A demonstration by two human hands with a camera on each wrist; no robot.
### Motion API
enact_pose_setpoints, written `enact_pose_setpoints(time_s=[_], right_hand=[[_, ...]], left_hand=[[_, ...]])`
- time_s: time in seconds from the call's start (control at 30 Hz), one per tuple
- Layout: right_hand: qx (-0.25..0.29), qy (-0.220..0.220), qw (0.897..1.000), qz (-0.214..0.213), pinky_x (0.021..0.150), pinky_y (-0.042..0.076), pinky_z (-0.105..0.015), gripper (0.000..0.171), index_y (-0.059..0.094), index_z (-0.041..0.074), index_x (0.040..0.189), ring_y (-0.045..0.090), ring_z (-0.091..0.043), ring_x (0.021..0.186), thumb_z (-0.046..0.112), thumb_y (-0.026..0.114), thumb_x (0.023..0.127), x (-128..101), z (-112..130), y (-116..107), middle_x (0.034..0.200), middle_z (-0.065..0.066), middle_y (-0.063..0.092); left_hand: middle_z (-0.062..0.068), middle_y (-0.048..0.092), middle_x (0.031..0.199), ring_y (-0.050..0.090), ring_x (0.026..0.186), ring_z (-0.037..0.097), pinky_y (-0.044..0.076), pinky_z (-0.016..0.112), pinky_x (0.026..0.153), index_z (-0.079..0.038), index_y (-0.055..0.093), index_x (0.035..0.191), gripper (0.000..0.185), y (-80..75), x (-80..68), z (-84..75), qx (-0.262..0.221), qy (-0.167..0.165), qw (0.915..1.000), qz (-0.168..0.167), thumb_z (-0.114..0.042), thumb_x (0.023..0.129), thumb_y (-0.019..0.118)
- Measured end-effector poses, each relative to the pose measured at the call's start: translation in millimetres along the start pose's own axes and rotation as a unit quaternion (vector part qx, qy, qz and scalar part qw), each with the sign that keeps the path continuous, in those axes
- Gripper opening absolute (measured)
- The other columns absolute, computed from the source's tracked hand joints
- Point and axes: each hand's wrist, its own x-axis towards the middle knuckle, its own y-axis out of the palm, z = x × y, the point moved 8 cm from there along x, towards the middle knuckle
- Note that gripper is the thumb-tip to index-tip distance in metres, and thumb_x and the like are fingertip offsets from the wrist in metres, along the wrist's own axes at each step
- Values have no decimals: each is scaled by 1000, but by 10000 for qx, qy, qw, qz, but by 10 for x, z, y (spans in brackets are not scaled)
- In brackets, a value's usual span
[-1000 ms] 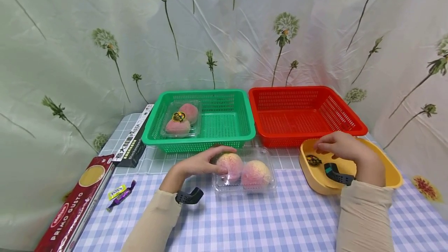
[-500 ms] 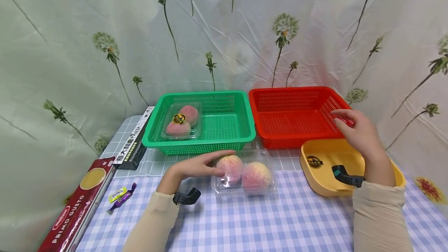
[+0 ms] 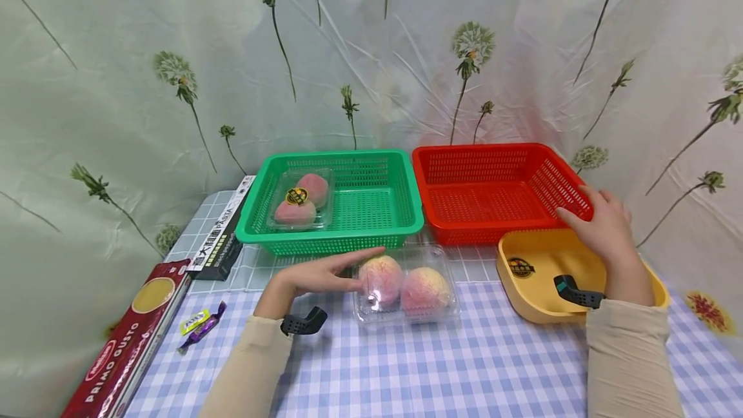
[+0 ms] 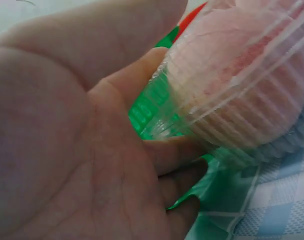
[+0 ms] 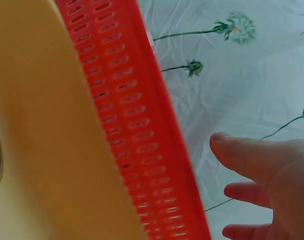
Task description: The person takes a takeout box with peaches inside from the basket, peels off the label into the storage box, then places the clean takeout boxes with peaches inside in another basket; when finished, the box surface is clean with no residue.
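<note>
L hand [image 3: 325, 274], fingers straight, braces clear peach pack [image 3: 406, 289] against sliding on counter [image 3: 441, 366]. R hand [image 3: 604, 228] spread, touching red basket [image 3: 571, 215] corner above yellow tray [image 3: 522, 295].

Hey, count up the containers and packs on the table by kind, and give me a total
Mesh baskets: 2, green basket and red basket
Clear peach packs: 2, one in the green basket, one by the left hand
Yellow tray: 1
Long boxes: 2, red pasta box and black box
Candy wrappers: 2
Total: 9
</note>
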Motion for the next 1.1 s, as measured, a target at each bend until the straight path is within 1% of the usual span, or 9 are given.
enact_pose_setpoints(time_s=[0.3, 0.5, 0.57, 0.67, 0.77, 0.83, 0.87, 0.97, 1.1], right_hand=[[90, 135, 9998, 143, 96, 24, -73, 80, 20, -5, 155, 13, -64, 132, 45, 50, 101, 34, -152, 127, 149, -46, 14], [148, 268, 9993, 231, 97, 23, -75, 80, 20, -5, 155, 10, -63, 134, 47, 48, 101, 32, -173, 149, 151, -45, 10], [124, 275, 9992, 255, 97, 23, -75, 80, 20, -5, 155, 10, -64, 134, 47, 47, 101, 29, -170, 153, 152, -45, 9], [109, 288, 9991, 288, 98, 23, -76, 80, 20, -6, 155, 9, -64, 135, 48, 47, 101, 23, -169, 156, 152, -45, 8], [114, 304, 9990, 319, 98, 22, -76, 80, 19, -6, 155, 8, -64, 136, 48, 46, 102, 18, -169, 160, 153, -45, 5], [125, 313, 9989, 336, 98, 22, -77, 80, 19, -6, 155, 7, -64, 136, 48, 46, 102, 17, -168, 164, 153, -45, 4], [122, 318, 9988, 346, 98, 22, -77, 80, 19, -6, 155, 7, -64, 136, 48, 46, 102, 17, -168, 165, 154, -45, 4], [112, 318, 9988, 360, 98, 22, -77, 80, 19, -6, 155, 6, -64, 137, 48, 46, 102, 19, -168, 167, 154, -44, 4], [91, 323, 9986, 398, 99, 22, -78, 82, 18, -5, 155, 5, -63, 138, 50, 45, 101, 13, -177, 172, 155, -44, 2]], left_hand=[[-22, 22, 164, 19, 153, 10, 21, 48, 124, -42, 23, 157, 70, 32, -16, -214, -382, 287, 9987, 174, -33, 99, 61], [-18, 28, 162, 27, 150, 14, 35, 49, 117, -42, 33, 154, 61, 31, 3, -257, -1004, 16, 9948, -169, -30, 100, 59], [-13, 31, 162, 36, 145, 16, 40, 48, 113, -37, 36, 154, 58, 22, 25, -254, -1234, -11, 9917, -347, -29, 101, 58], [-4, 36, 161, 49, 128, 17, 49, 40, 99, -26, 41, 153, 55, 9, 75, -254, -1404, 42, 9883, -596, -27, 101, 58], [-2, 41, 158, 52, 117, 15, 50, 31, 87, -21, 47, 150, 53, 8, 118, -245, -1417, 41, 9871, -749, -26, 100, 61], [-2, 42, 157, 51, 116, 15, 49, 29, 84, -22, 49, 149, 52, 18, 137, -237, -1384, 35, 9873, -786, -24, 99, 62], [-4, 43, 156, 51, 118, 13, 49, 29, 85, -23, 50, 148, 51, 22, 145, -230, -1370, -4, 9872, -816, -25, 98, 63], [-2, 48, 150, 54, 109, 15, 49, 30, 78, -26, 51, 147, 50, 37, 170, -191, -1389, -173, 9859, -914, -28, 98, 63], [0, 53, 145, 55, 106, 15, 53, 32, 72, -25, 51, 147, 51, 55, 215, -139, -1563, -459, 9803, -1117, -34, 98, 63]])
